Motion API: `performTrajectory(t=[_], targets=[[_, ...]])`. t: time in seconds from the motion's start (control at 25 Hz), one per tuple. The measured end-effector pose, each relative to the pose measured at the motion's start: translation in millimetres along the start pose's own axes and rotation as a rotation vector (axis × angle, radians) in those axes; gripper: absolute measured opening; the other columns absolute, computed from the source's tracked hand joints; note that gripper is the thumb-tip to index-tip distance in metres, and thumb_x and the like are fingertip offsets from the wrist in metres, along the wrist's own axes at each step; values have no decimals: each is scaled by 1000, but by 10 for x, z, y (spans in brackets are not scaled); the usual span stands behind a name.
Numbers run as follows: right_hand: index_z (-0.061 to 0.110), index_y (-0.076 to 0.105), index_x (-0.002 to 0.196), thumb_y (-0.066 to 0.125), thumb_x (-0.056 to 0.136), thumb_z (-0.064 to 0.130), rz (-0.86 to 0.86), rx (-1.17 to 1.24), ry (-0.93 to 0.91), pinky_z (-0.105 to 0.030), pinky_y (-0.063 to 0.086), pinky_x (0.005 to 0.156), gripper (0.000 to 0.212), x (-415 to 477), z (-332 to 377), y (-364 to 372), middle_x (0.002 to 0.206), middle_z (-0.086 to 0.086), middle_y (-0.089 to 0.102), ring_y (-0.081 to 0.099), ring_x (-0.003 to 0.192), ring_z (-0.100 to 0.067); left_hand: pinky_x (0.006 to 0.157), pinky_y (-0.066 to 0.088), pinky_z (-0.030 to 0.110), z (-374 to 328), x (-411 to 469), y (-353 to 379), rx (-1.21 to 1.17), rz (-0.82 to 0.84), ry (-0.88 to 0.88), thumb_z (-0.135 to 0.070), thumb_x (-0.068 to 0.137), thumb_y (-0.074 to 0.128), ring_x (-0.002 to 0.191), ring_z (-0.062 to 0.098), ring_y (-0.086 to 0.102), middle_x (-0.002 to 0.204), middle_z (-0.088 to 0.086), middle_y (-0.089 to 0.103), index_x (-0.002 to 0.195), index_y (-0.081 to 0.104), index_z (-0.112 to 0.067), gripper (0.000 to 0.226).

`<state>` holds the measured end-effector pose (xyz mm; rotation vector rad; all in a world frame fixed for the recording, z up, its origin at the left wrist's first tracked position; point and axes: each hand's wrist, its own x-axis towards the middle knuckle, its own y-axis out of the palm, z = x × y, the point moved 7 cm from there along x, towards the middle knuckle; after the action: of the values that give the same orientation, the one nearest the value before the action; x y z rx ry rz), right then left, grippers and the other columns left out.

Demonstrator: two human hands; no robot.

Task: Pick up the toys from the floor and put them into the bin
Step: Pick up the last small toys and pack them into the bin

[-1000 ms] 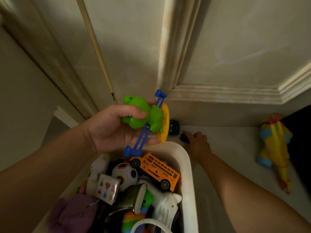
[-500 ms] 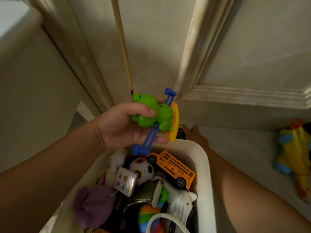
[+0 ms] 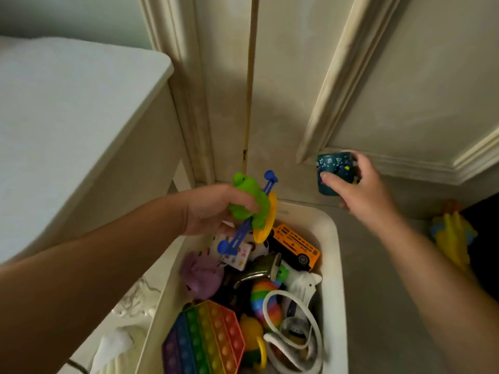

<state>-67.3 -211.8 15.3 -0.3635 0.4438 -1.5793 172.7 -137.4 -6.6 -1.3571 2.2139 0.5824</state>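
- View from a head cam, looking down at a person's two bare forearms over a toy bin.
- Left hand (image 3: 210,209): fingers curled round a green frog toy (image 3: 243,195). The frog sits on blue bars (image 3: 237,236) w/ a yellow disc (image 3: 267,225) behind it. The toy is held in the air above the bin's far left corner, its lower end just over the toys inside.
- Right hand (image 3: 364,193): thumb and fingers grip a small dark teal cup (image 3: 333,171) w/ tiny coloured drawings. The cup is in the air, beyond the bin's far right corner and in front of the wall moulding.
- White plastic bin (image 3: 330,230): stands on the floor – crowded w/ toys.
- Inside, far end: an orange school bus (image 3: 295,245) lying at a slant.
- Inside, middle: a purple soft toy (image 3: 201,271), a white shark-like figure (image 3: 302,284) and a rainbow segmented slug (image 3: 263,298).
- Inside, near end: a rainbow pop-it octagon (image 3: 205,338) leaning on the left wall, beside a yellow toy (image 3: 251,336) and a white looped strap (image 3: 310,319).
- On the floor (image 3: 378,265), far right and well apart from the bin: a yellow rubber chicken (image 3: 453,238) w/ blue parts, blurred.
- Left of the bin: a pale cabinet (image 3: 67,103) w/ a flat top.
- Background: cream panelled door or wall (image 3: 405,76), approx. the whole top of the view.
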Motion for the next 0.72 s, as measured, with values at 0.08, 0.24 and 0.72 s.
performTrajectory(t=[0.08,0.24,0.72], targets=[[44,45,106,60,56,64,66,-53,69,-16,38,34,57,-281,208,33,94,13,63,61,55,-10,85,53,37,-53,-168,3,31,-87,47,-24,64,66,84,15,69,90,7,72,93,69,-7,34],[20,41,113,60,70,58,364,-591,228,-28,49,44,60,-893,79,412,91,-4,66,70,56,-23,60,57,24,175,-501,49,36,-170,-4,-15,66,70,66,12,69,80,4,73,84,71,-15,18],[31,44,129,67,78,21,444,-785,45,-33,48,75,57,-1438,-30,596,122,-3,57,61,104,-29,68,61,32,679,-820,500,143,-32,-198,6,82,61,73,18,72,81,6,76,99,64,-7,21]])
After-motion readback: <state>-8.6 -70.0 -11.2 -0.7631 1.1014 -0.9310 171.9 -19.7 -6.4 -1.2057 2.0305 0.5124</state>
